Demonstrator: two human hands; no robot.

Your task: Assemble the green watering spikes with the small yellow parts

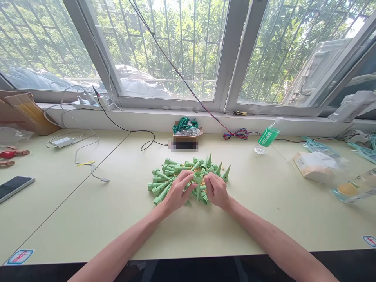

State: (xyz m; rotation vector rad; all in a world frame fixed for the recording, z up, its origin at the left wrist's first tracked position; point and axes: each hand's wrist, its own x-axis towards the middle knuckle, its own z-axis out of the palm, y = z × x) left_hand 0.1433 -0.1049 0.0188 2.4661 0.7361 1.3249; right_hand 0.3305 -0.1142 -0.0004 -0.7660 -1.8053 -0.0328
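A light green plastic watering spike [198, 178] stands with its wide round mouth up and its point down, gripped between the fingers and thumb of my left hand [178, 192]. Just right of its mouth is my right hand [216, 191], fingers curled closed; whatever they pinch is hidden. Around and beyond both hands lies a pile of similar green spikes [161, 187], most on their sides. A few spikes [226, 173] at the right of the pile point upward. Small yellowish bits show between them, too small to name.
Behind the pile sits a small open box [188, 135] with green plastic wrap. A water bottle [268, 136] stands back right, near a tissue pack [314, 164] and a clear container [354, 190]. At left are a phone [16, 187] and a white charging cable [85, 161].
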